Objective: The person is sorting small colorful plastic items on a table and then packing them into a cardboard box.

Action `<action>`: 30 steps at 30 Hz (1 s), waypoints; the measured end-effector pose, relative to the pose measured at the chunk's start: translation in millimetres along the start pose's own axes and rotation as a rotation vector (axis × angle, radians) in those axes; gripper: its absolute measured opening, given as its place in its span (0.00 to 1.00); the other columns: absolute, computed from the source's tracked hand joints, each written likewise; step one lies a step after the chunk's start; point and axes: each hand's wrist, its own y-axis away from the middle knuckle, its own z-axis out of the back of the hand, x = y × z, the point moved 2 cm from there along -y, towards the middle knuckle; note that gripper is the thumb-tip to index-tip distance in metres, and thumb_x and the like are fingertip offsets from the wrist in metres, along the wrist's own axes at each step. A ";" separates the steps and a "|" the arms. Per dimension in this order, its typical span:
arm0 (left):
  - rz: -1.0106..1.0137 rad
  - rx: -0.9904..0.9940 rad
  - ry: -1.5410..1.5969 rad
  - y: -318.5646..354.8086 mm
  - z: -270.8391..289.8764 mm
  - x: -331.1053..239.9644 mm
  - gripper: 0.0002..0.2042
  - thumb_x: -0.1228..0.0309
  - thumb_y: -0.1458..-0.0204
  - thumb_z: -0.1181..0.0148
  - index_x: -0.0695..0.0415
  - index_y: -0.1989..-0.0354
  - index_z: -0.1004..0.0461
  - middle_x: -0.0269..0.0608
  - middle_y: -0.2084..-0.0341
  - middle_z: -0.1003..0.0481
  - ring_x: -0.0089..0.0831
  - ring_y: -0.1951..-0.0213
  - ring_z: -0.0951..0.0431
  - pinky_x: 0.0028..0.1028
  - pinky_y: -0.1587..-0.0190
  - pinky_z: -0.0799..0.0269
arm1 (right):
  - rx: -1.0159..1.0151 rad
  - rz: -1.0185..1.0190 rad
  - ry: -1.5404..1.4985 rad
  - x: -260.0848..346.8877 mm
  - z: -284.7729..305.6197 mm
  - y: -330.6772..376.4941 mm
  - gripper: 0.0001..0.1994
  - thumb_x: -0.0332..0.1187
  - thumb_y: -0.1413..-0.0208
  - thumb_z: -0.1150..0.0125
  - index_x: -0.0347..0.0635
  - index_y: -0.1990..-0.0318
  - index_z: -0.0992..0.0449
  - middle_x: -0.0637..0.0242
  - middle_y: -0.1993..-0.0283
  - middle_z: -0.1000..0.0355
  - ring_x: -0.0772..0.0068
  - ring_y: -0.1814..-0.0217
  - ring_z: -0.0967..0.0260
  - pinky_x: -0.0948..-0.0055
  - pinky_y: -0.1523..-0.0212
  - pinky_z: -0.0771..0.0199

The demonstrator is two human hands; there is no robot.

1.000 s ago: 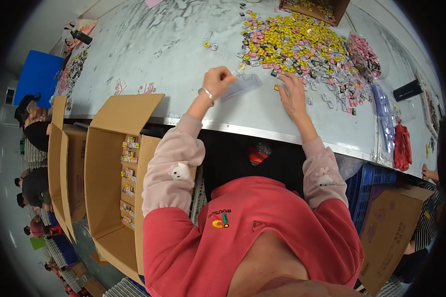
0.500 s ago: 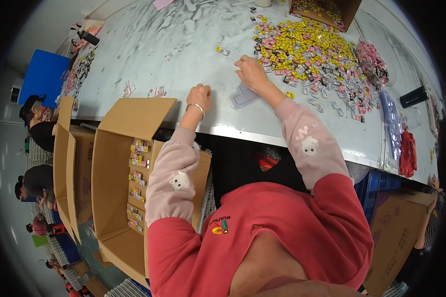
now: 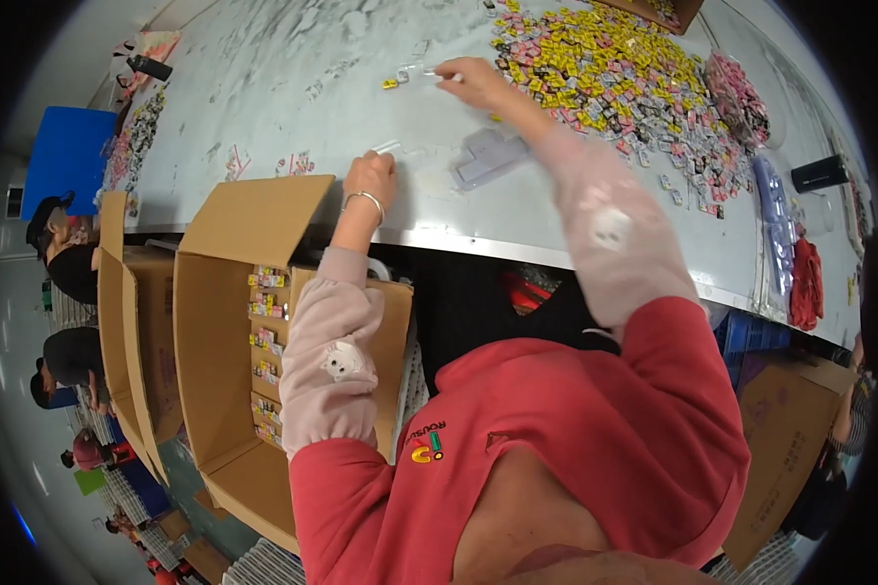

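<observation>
The right hand (image 3: pixel 473 83) reaches out just left of the heap (image 3: pixel 605 73) of little bright pieces.

This looks like a picking-up step. The right fingertips are close together, near a few loose pieces (image 3: pixel 390 84) left of the heap; whether they pinch anything, one cannot tell. The left hand (image 3: pixel 371 182) is curled up, farther from the heap and nearer the person, beside a bit of clear plastic (image 3: pixel 388 147); what its fingers hold is hidden. The clear tray (image 3: pixel 493 158) lies on the table (image 3: pixel 263 97), at the heap's near left side, with no hand on it. The next move seems to need a small, gentle pinch.
</observation>
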 end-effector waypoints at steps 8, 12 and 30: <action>-0.321 -0.348 0.128 5.4 31.8 -79.8 0.08 0.68 0.58 0.37 0.58 0.72 0.26 0.44 0.70 0.27 0.43 0.64 0.27 0.37 0.64 0.29 | -0.074 -0.088 0.432 31.9 111.9 188.7 0.17 0.37 0.51 0.39 0.41 0.53 0.26 0.55 0.49 0.32 0.52 0.45 0.37 0.62 0.45 0.36; -0.368 -0.168 -0.027 7.7 -28.3 -122.8 0.09 0.68 0.58 0.37 0.58 0.71 0.26 0.42 0.69 0.28 0.42 0.64 0.27 0.37 0.64 0.30 | -0.062 -0.084 0.455 12.4 89.1 216.2 0.19 0.32 0.52 0.40 0.39 0.51 0.29 0.52 0.48 0.35 0.50 0.46 0.38 0.61 0.45 0.37; 0.078 -0.471 -0.127 -12.0 7.6 14.5 0.04 0.76 0.52 0.47 0.59 0.70 0.26 0.46 0.73 0.27 0.43 0.70 0.25 0.37 0.66 0.27 | 0.131 0.131 0.381 70.7 -27.7 127.0 0.16 0.28 0.55 0.41 0.47 0.56 0.27 0.58 0.52 0.32 0.57 0.44 0.38 0.58 0.43 0.42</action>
